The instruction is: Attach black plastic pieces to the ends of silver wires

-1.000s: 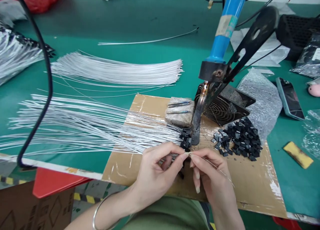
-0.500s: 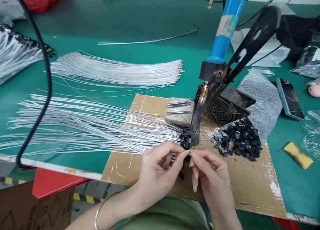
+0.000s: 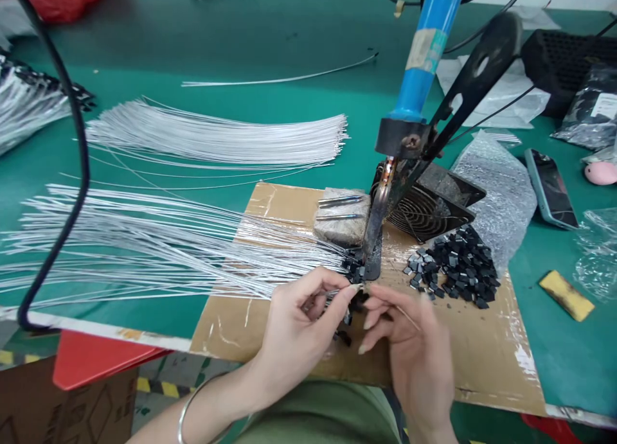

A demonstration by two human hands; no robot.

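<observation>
My left hand is closed in a pinch on a thin white wire, whose tip shows at the fingertips. Just to its right, my right hand has its index finger stretched toward that tip and its thumb lifted, partly smeared by motion. A fine strand of solder wire runs across the right fingers. Behind the hands, a soldering iron points down in its black stand. White wires with black ends lie left of the iron, partly hidden by my left hand.
Small black pieces are heaped on the brown board, near a fan. Metal tips rest on a pad. Another white wire bundle lies behind. A phone and yellow sponge sit rightward. A black cable hangs at left.
My right thumb has lifted away from the index finger, and the right fingers have spread. My left hand keeps its pinch. The whole view has shifted slightly.
</observation>
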